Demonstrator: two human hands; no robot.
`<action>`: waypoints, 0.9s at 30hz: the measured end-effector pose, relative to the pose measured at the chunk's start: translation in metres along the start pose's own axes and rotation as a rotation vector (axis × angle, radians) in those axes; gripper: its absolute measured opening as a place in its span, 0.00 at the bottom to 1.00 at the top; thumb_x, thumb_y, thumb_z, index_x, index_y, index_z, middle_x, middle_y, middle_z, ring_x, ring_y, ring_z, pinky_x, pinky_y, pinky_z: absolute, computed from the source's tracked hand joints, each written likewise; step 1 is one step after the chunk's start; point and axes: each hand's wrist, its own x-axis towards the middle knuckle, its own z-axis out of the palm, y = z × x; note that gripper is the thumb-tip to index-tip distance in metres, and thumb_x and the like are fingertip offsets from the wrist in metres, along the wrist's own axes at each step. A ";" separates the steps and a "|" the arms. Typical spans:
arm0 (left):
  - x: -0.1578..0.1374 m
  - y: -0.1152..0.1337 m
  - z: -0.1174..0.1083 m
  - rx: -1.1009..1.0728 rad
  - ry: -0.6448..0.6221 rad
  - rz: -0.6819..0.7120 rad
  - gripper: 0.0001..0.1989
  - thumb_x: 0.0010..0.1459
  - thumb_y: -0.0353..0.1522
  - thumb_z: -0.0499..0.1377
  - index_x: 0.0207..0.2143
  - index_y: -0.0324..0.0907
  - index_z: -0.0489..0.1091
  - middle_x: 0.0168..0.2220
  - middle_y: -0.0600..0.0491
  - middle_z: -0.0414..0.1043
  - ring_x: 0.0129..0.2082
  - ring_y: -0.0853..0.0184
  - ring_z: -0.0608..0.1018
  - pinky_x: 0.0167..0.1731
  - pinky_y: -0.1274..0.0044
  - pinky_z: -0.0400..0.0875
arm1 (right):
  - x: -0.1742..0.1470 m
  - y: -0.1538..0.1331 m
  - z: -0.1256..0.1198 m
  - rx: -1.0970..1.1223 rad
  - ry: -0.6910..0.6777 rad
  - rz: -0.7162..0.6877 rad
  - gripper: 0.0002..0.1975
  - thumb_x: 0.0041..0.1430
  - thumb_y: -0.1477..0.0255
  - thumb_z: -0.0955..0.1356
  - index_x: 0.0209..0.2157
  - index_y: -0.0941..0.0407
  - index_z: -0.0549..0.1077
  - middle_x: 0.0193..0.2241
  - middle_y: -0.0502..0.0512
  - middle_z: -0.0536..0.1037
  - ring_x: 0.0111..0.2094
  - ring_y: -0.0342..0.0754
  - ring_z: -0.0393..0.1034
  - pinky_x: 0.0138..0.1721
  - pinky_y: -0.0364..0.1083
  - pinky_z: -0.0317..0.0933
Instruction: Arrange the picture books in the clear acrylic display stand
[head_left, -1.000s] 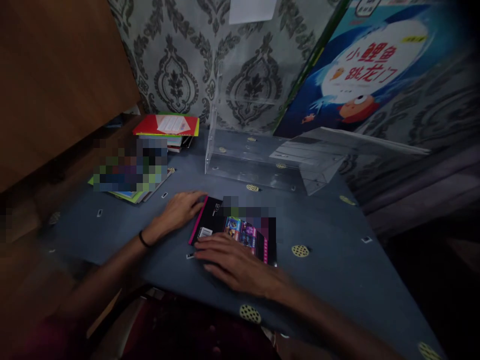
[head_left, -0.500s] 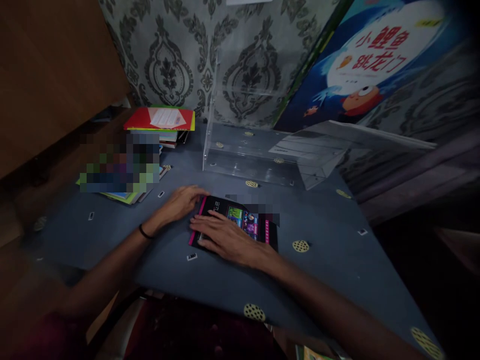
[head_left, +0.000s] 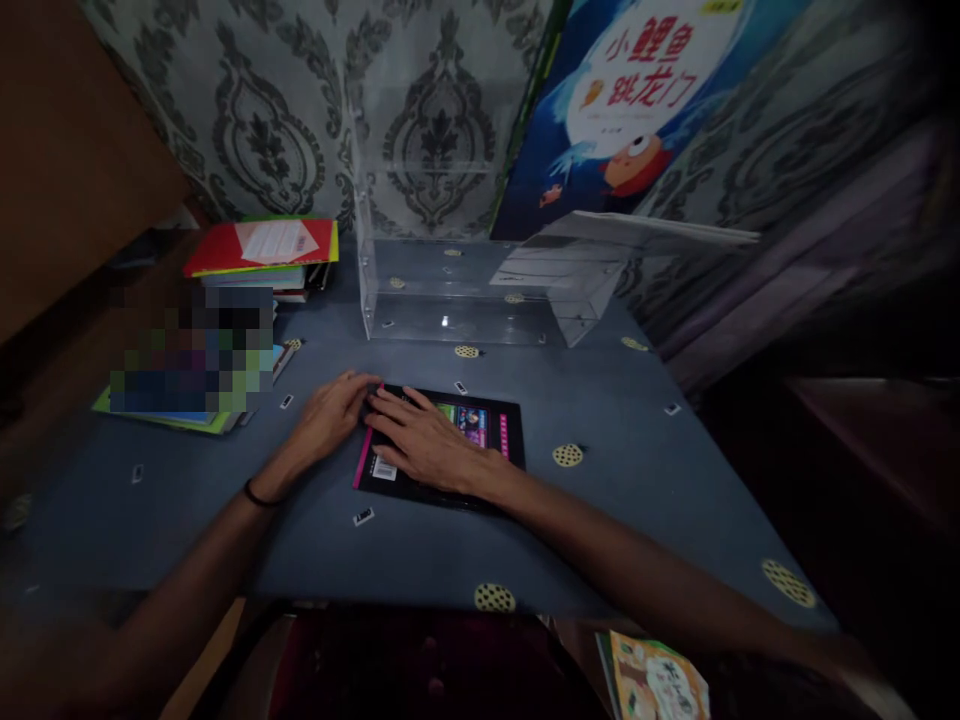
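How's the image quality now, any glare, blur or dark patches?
Head view throughout: dim, nearly black toward the right edge; a small glint on the clear stand; blocky pixelation over the nearer book pile; left forearm blurred toward the elbow, black book clearer.

The right hand [head_left: 427, 442] hides part of the black book [head_left: 474, 424], while pixelation blurs the nearer pile [head_left: 196, 352].

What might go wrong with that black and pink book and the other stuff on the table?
Maybe a few small things. The right hand lies flat on the black and pink book, so a hard push might slide it across the table. The left hand is at the book's far left corner, so pressing there could bend it. And a wide swing to the left might bump the pile with green edges.
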 end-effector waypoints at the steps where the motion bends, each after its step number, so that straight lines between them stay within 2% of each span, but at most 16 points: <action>1: 0.000 0.000 0.000 0.012 -0.001 0.006 0.19 0.68 0.31 0.47 0.51 0.42 0.75 0.41 0.49 0.78 0.42 0.63 0.78 0.48 0.70 0.74 | 0.000 -0.001 -0.001 -0.012 0.004 -0.003 0.21 0.72 0.65 0.63 0.60 0.59 0.69 0.67 0.66 0.64 0.71 0.56 0.51 0.71 0.63 0.46; 7: 0.000 -0.001 0.002 0.089 0.009 0.025 0.18 0.67 0.30 0.48 0.52 0.42 0.74 0.43 0.48 0.78 0.45 0.61 0.78 0.52 0.69 0.72 | -0.002 -0.004 -0.009 -0.061 0.000 0.023 0.21 0.71 0.65 0.65 0.59 0.62 0.70 0.66 0.72 0.63 0.70 0.60 0.52 0.70 0.62 0.47; 10: -0.001 0.002 0.002 0.123 0.016 0.050 0.19 0.68 0.30 0.47 0.51 0.41 0.75 0.41 0.48 0.77 0.42 0.61 0.79 0.48 0.69 0.73 | -0.003 -0.005 -0.012 -0.066 0.006 0.061 0.25 0.70 0.62 0.65 0.61 0.64 0.67 0.65 0.74 0.64 0.70 0.62 0.53 0.70 0.62 0.48; 14: -0.003 0.009 0.001 0.187 0.039 0.064 0.19 0.69 0.31 0.47 0.54 0.44 0.74 0.41 0.49 0.76 0.38 0.63 0.78 0.41 0.73 0.73 | -0.005 -0.007 -0.013 -0.029 0.025 0.075 0.25 0.70 0.62 0.66 0.61 0.63 0.67 0.65 0.72 0.64 0.70 0.60 0.53 0.71 0.61 0.47; 18: -0.004 0.016 0.000 0.293 0.000 0.038 0.19 0.69 0.31 0.47 0.54 0.44 0.74 0.41 0.48 0.76 0.38 0.62 0.78 0.40 0.74 0.72 | -0.012 -0.006 -0.014 0.001 0.017 0.108 0.27 0.69 0.61 0.66 0.63 0.63 0.65 0.68 0.71 0.61 0.71 0.59 0.50 0.72 0.59 0.46; 22: -0.006 0.024 -0.003 0.389 -0.021 0.023 0.19 0.70 0.33 0.47 0.54 0.45 0.74 0.41 0.47 0.75 0.37 0.61 0.78 0.35 0.75 0.71 | -0.036 0.003 -0.018 0.041 0.032 0.169 0.29 0.70 0.60 0.65 0.66 0.60 0.62 0.69 0.67 0.59 0.72 0.58 0.47 0.71 0.60 0.47; 27: -0.005 0.032 -0.006 0.434 -0.083 -0.011 0.19 0.70 0.33 0.47 0.55 0.46 0.74 0.40 0.48 0.74 0.34 0.61 0.78 0.31 0.74 0.69 | -0.088 0.029 -0.027 0.086 0.099 0.253 0.29 0.71 0.58 0.63 0.68 0.56 0.60 0.68 0.64 0.61 0.70 0.58 0.52 0.70 0.64 0.48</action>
